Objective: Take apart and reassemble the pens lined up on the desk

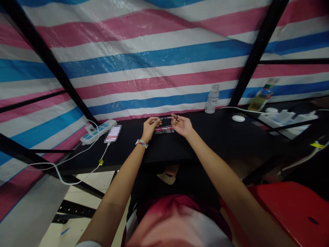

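Just above the black table, a thin dark pen (166, 118) spans the gap between my two hands. My left hand (149, 128) pinches its left end between thumb and fingertips, and a woven bracelet circles that wrist. My right hand (183, 126) is turned partly palm up, with its fingertips closed on the pen's right end, where a dark tip shows. Below and between the hands lies a row of several slim pens (164, 130), some with red or pink parts. The hands partly cover the ends of this row.
A power strip (99, 131) and a phone (113, 133) on a white cable lie left. At the right stand a white bottle (212, 99), a white oval object (238, 118) and a bottle of yellowish liquid (261, 97). Black posts frame the table (205, 137); a red stool (293, 209) is beside me.
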